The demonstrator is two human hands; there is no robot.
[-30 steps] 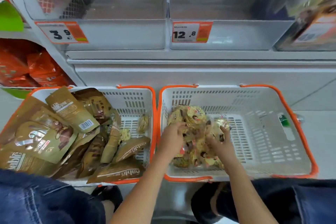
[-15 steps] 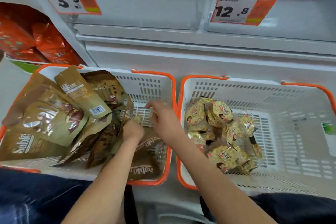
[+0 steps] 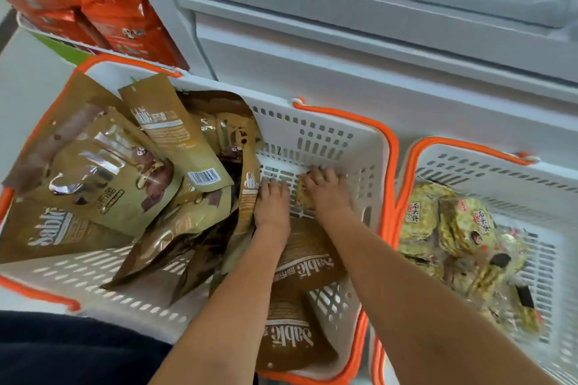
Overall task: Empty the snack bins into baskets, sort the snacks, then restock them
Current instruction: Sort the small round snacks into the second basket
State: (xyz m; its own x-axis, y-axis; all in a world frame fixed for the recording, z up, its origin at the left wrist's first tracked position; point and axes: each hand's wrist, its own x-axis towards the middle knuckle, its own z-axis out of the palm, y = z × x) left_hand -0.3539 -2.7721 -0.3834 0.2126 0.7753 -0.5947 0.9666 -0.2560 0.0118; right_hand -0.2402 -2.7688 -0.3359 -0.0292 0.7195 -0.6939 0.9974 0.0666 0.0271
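Observation:
Both hands are down in the far right corner of the left white basket (image 3: 328, 134) with orange rims. My right hand (image 3: 327, 189) curls over a small yellow-green snack pack (image 3: 305, 200) on the basket floor. My left hand (image 3: 271, 201) lies beside it with fingers bent down onto the slotted floor, against an upright brown pouch (image 3: 248, 197); anything under its fingers is hidden. Several brown Sable pouches (image 3: 103, 172) fill the left side of this basket. The right basket (image 3: 488, 166) holds a pile of small yellow-green snack packs (image 3: 450, 228).
White shelf drawers (image 3: 359, 25) run along the back, above both baskets. Orange snack bags (image 3: 103, 3) sit on a shelf at the upper left. My dark-trousered knee (image 3: 62, 350) is at the lower left, close to the left basket's near wall.
Both hands left the pile in the right basket and moved into the left basket's far right corner. The view swung down and left, so the price tags are out of sight.

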